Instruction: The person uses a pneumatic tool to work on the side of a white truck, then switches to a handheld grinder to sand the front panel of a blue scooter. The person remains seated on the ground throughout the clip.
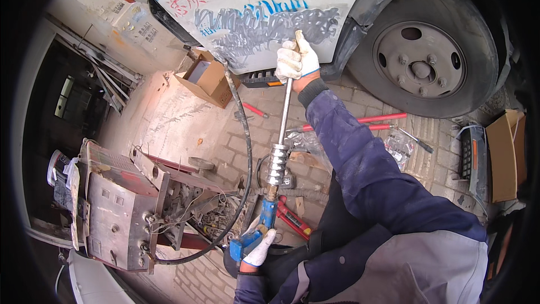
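Note:
A slide-hammer dent puller (277, 163) with a ribbed metal weight and a blue pistol grip runs up the middle of the view. My left hand (260, 249), in a white glove, is wrapped round the blue grip at the lower end. At the upper end, my right hand (295, 63), also gloved, is closed round the thin metal rod (286, 110), its thumb raised. The rod's tip is hidden by that hand. Just behind it is the white vehicle panel (270, 0), with a scuffed grey patch and red and blue marker writing.
A worn metal welding machine (121, 205) stands left. Its black cable (249, 157) reaches the panel's lower edge. A wheel (424, 56) is at upper right. Cardboard boxes (503, 157), red bars (382, 118) and a red-yellow tool (293, 219) lie around on the paving.

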The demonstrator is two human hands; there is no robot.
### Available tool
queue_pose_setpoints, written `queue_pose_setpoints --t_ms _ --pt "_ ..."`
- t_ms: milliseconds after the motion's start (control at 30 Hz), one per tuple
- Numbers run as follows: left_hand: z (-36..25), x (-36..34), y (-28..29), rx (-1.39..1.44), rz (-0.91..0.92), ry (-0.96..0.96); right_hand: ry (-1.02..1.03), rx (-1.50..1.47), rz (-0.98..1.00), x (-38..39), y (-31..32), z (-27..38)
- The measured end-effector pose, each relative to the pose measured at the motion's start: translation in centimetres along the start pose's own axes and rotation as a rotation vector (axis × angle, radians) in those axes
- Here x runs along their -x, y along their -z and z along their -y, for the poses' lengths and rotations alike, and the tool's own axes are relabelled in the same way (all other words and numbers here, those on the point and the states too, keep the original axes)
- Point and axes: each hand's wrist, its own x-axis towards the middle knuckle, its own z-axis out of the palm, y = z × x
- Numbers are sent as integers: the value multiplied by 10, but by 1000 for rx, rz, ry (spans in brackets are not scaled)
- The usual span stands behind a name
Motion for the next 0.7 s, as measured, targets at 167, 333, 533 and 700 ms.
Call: queue_pose_setpoints --t_ms 167,333,533,700 --pt "-5 12 -4 30 32 88 16 -9 -55 0 -1 1" --pt "-28 13 1 92 55 147 114 156 -378 -1 -15 1" --pt "-57 14 40 -50 224 152 239 551 -921 -16 -42 -14" --pt "-53 11 41 10 116 260 248 603 -935 -18 -45 -16"
